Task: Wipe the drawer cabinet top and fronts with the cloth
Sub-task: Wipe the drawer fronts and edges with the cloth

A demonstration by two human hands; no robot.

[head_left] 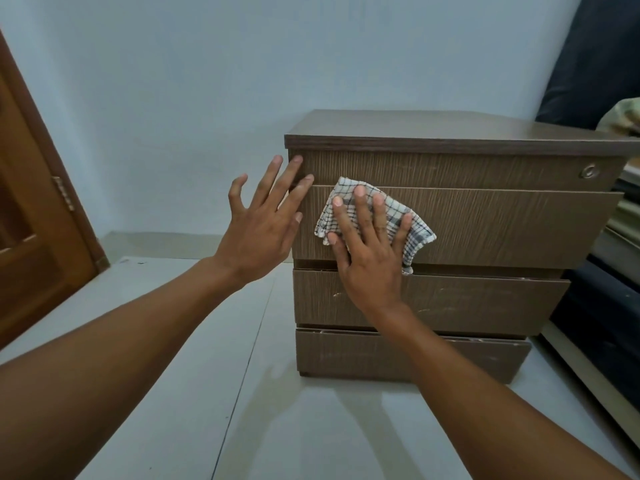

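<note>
Pressing cloth (377, 216) flat under spread fingers of right hand (369, 261), near left edge of second drawer front (485, 223) | left hand (259, 220) splayed, empty, at cabinet (450, 129) left corner | risk: drawer judged likely pushed inward by pressure; cloth may slip.

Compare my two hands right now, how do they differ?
The right hand lies flat on the checked cloth, pressing it against the second drawer front; the left hand holds nothing. The right hand's fingers are together; the left hand's are spread, fingertips at the cabinet's left edge. Both are open-palmed with bare forearms.
</note>
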